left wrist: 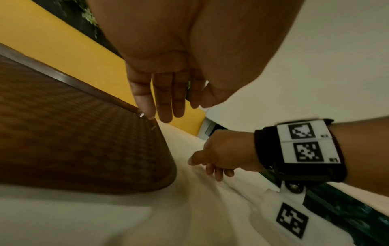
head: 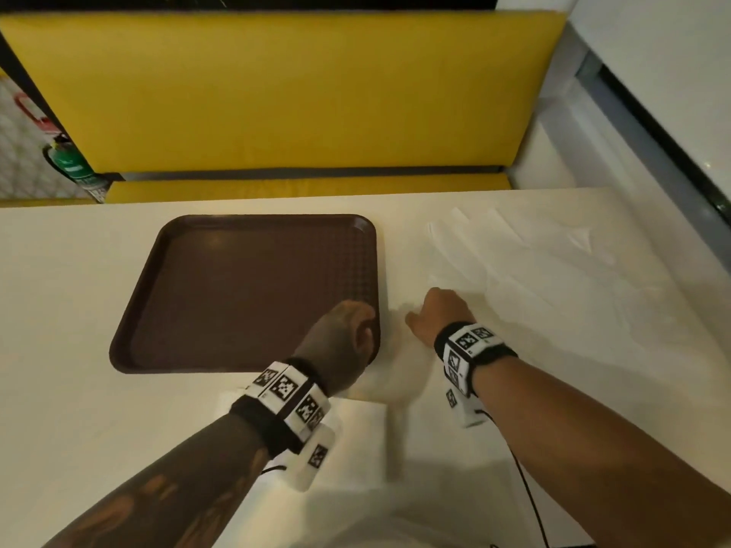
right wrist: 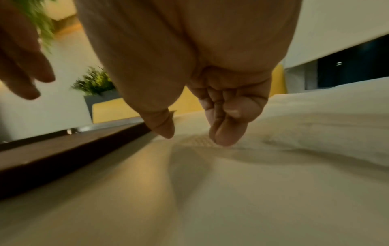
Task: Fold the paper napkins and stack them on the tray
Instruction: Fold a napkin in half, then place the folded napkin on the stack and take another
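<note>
The brown tray [head: 237,290] lies bare on the left half of the white table [head: 59,310]. My left hand [head: 348,338] hovers over the tray's near right corner [left wrist: 147,166], fingers [left wrist: 164,103] straight and together, holding nothing. Just right of the tray, my right hand [head: 435,314] reaches down to a loose white napkin [right wrist: 294,133]. Its fingers [right wrist: 227,133] are curled, the thumb stands apart, and the tips are at the napkin's textured edge; nothing is pinched between them. Several unfolded napkins [head: 534,270] lie spread at the right. A folded napkin [head: 356,441] sits under my left wrist.
A yellow bench seat and backrest [head: 277,92] run along the table's far edge. A white wall and ledge [head: 652,92] border the right side. A potted plant [right wrist: 94,83] stands beyond the bench.
</note>
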Demonstrator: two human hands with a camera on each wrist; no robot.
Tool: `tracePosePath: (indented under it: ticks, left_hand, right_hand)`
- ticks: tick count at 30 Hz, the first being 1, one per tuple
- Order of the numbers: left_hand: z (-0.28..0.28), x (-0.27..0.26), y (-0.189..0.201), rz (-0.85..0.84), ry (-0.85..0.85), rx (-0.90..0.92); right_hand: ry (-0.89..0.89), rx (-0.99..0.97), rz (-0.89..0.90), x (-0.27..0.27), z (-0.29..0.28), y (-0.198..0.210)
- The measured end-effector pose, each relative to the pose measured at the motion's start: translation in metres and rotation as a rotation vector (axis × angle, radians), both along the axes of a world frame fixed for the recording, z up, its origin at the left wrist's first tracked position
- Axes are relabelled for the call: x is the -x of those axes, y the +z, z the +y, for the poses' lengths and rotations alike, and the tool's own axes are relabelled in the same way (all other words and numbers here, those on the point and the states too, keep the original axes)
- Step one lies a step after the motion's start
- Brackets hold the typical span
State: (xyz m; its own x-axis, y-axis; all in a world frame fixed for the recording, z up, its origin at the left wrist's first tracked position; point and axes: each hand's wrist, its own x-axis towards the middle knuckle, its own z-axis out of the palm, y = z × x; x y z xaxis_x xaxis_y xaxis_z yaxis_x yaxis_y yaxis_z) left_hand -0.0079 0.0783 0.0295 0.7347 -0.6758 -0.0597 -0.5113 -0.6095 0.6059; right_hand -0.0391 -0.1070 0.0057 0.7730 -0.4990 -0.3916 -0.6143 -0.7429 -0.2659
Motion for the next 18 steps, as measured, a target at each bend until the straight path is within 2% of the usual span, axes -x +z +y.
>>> tracePosePath:
  ticks: [3, 9, 12, 15, 18]
  left_hand:
    - [-0.029, -0.006, -0.009, 0.069, -0.017, -0.022]
    - [-0.046, -0.007, -0.018, 0.136, -0.021, -0.069]
    - [-0.053, -0.01, -0.016, 0.178, -0.005, -0.113]
    - [-0.063, -0.012, -0.008, 0.307, -0.001, -0.111]
    - [-0.075, -0.013, 0.008, 0.387, 0.009, 0.127]
  right_hand:
    - [-0.038, 0.029, 0.027, -0.01, -0.008, -0.006]
    - [-0.087, -0.012, 0.038, -0.016, -0.015, -0.008]
    - [-0.105, -0.104, -0.078, -0.018, -0.019, 0.008]
    - [-0.106, -0.268, -0.247, -0.018, -0.019, 0.036]
    - [-0.07, -0.428, -0.391, -0.012, -0.011, 0.072]
